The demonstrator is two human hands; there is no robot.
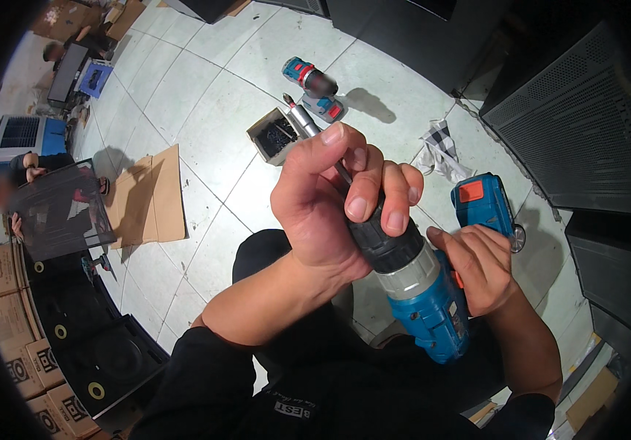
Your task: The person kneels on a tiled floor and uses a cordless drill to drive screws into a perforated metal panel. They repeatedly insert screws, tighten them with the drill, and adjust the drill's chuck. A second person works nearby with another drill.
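In front of me is a blue cordless drill (425,315) with a black and grey chuck. My left hand (345,191) is closed around the chuck and the bit shaft, its fingers curled over the black collar. A silver bit holder (303,119) with a pointed screwdriver bit sticks out past my thumb, away from me. My right hand (480,268) wraps the drill's handle, close to an orange trigger. A blue block with an orange patch (471,192), apparently the drill's battery, shows just beyond that hand.
A second drill (312,77) stands on the tiled floor near a small box of dark screws (273,138). A checked cloth (436,150) lies near black perforated cabinets (565,110). Flat cardboard (150,198), speaker cabinets (103,352) and another person holding a mesh panel (62,209) are left.
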